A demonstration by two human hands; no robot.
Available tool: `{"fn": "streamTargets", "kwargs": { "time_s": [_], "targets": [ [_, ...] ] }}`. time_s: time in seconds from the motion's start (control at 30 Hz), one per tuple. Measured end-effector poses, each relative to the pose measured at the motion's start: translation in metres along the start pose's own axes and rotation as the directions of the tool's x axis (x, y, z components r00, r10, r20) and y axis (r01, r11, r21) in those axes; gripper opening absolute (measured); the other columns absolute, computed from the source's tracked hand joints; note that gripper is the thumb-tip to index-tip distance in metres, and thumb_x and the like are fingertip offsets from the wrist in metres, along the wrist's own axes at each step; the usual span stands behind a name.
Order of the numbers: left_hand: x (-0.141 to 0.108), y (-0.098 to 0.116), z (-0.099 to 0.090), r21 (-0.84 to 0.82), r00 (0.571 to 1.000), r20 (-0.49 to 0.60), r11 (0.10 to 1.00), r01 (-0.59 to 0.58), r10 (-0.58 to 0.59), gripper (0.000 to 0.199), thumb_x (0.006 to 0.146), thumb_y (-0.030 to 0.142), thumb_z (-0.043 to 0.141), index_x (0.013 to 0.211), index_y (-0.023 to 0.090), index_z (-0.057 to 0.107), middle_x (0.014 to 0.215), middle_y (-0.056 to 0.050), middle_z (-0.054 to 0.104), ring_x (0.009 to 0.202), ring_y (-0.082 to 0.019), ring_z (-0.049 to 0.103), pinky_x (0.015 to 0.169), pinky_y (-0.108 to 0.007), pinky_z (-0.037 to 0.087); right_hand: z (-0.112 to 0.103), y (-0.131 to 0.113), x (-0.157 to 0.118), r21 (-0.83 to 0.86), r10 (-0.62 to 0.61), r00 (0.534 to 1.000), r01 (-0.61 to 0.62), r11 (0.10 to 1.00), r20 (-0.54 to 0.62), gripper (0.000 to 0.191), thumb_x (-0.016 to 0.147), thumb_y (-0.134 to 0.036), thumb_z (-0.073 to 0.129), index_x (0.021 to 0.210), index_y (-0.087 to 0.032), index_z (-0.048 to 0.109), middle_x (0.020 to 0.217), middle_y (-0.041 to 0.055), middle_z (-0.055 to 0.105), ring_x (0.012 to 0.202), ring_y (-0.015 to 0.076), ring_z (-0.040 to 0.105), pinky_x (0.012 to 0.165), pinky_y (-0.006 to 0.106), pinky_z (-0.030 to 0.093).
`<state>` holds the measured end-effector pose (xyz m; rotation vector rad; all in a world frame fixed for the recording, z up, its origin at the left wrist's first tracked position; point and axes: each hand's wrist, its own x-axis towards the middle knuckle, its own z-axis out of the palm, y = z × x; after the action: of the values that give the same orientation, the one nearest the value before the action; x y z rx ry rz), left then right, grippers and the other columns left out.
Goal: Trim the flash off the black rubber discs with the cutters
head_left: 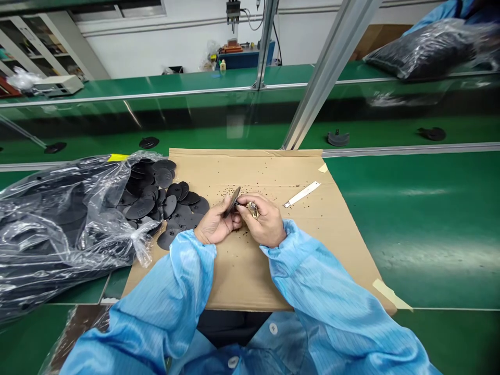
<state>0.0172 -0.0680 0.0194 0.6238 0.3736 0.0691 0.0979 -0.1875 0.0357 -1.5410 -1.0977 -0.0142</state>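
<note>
My left hand (214,225) grips a black plastic disc (233,201) and holds it up on edge above the cardboard sheet (250,278). Closed around a small brass-coloured tool (253,209), my right hand (266,221) has its fingertips close against the disc's face. The tool's working end is hidden by the fingers. Dark crumbs lie scattered on the cardboard under and beyond both hands. To the left, loose black discs (182,209) spill out beside a clear plastic bag (50,224) filled with more of them.
A white slim cutter (302,194) lies on the cardboard, right of my hands. Yellowish tape (391,295) is stuck at the sheet's corner. Beyond it, a metal post (332,73) rises; several black parts (338,138) rest on the green conveyor. A filled bag (425,49) sits far right.
</note>
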Motion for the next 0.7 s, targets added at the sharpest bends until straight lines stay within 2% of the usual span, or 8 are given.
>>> {"fn": "streamTargets", "kwargs": {
  "time_s": [0.17, 0.27, 0.37, 0.43, 0.53, 0.6, 0.7],
  "targets": [
    [-0.001, -0.001, -0.003, 0.022, 0.999, 0.047, 1.000, -0.020, 0.019, 0.036, 0.068, 0.043, 0.078, 0.085, 0.017, 0.062, 0.067, 0.002, 0.056, 0.051, -0.007, 0.049, 0.047, -0.020, 0.040, 0.002, 0.002, -0.002, -0.003, -0.051, 0.999, 0.051, 0.999, -0.013, 0.010, 0.089, -0.026, 0.056, 0.090, -0.023, 0.065, 0.092, 0.0068, 0.069, 0.088, 0.0193, 0.064, 0.082, 0.035, 0.051],
    [-0.001, -0.001, -0.004, 0.044, 0.999, 0.028, 0.998, -0.040, 0.039, 0.035, 0.069, 0.042, 0.078, 0.084, 0.016, 0.060, 0.066, 0.003, 0.054, 0.050, -0.006, 0.048, 0.045, -0.019, 0.038, 0.004, 0.003, -0.003, -0.039, -0.045, 0.999, 0.045, 0.998, -0.004, 0.011, 0.089, -0.027, 0.054, 0.090, -0.023, 0.064, 0.093, 0.0069, 0.068, 0.089, 0.0198, 0.063, 0.082, 0.036, 0.051],
    [0.002, -0.001, -0.001, 0.061, 0.989, -0.032, 0.988, -0.140, 0.143, 0.035, 0.068, 0.037, 0.080, 0.087, 0.016, 0.060, 0.069, 0.003, 0.057, 0.053, -0.006, 0.051, 0.048, -0.019, 0.041, 0.006, 0.004, -0.003, -0.051, -0.010, 1.000, 0.009, 0.999, -0.026, 0.012, 0.089, -0.027, 0.053, 0.092, -0.022, 0.064, 0.094, 0.0070, 0.068, 0.089, 0.0199, 0.063, 0.082, 0.036, 0.051],
    [0.004, -0.002, 0.001, 0.064, 0.966, -0.087, 0.969, -0.238, 0.243, 0.033, 0.067, 0.030, 0.080, 0.089, 0.016, 0.061, 0.075, 0.001, 0.062, 0.062, -0.008, 0.057, 0.057, -0.020, 0.047, 0.006, 0.005, -0.003, -0.034, 0.031, 0.996, -0.034, 0.999, -0.078, 0.012, 0.088, -0.027, 0.055, 0.093, -0.022, 0.064, 0.095, 0.0071, 0.067, 0.089, 0.0200, 0.062, 0.082, 0.035, 0.050],
    [0.007, -0.002, 0.002, 0.086, 0.909, -0.155, 0.922, -0.376, 0.386, 0.037, 0.064, 0.019, 0.081, 0.096, 0.017, 0.062, 0.092, -0.002, 0.069, 0.086, -0.012, 0.064, 0.078, -0.025, 0.051, 0.005, 0.010, -0.001, -0.015, 0.089, 0.976, -0.094, 0.995, -0.198, 0.010, 0.086, -0.027, 0.057, 0.091, -0.021, 0.063, 0.091, 0.0067, 0.065, 0.085, 0.0200, 0.061, 0.079, 0.034, 0.049],
    [0.006, -0.002, 0.003, 0.136, 0.869, -0.192, 0.889, -0.438, 0.457, 0.044, 0.063, 0.019, 0.082, 0.102, 0.018, 0.062, 0.099, -0.004, 0.070, 0.098, -0.016, 0.064, 0.088, -0.029, 0.050, 0.005, 0.016, 0.000, -0.013, 0.131, 0.952, -0.140, 0.990, -0.277, 0.009, 0.085, -0.028, 0.058, 0.087, -0.021, 0.062, 0.086, 0.0058, 0.064, 0.081, 0.0192, 0.060, 0.077, 0.034, 0.049],
    [0.003, -0.004, 0.006, 0.203, 0.828, -0.235, 0.859, -0.470, 0.508, 0.048, 0.063, 0.025, 0.082, 0.107, 0.019, 0.062, 0.104, -0.007, 0.070, 0.106, -0.021, 0.063, 0.093, -0.035, 0.049, 0.004, 0.027, 0.003, 0.018, 0.198, 0.907, -0.206, 0.978, -0.371, 0.011, 0.083, -0.031, 0.057, 0.083, -0.020, 0.061, 0.083, 0.0050, 0.063, 0.076, 0.0179, 0.058, 0.076, 0.033, 0.048]
  ]
}}
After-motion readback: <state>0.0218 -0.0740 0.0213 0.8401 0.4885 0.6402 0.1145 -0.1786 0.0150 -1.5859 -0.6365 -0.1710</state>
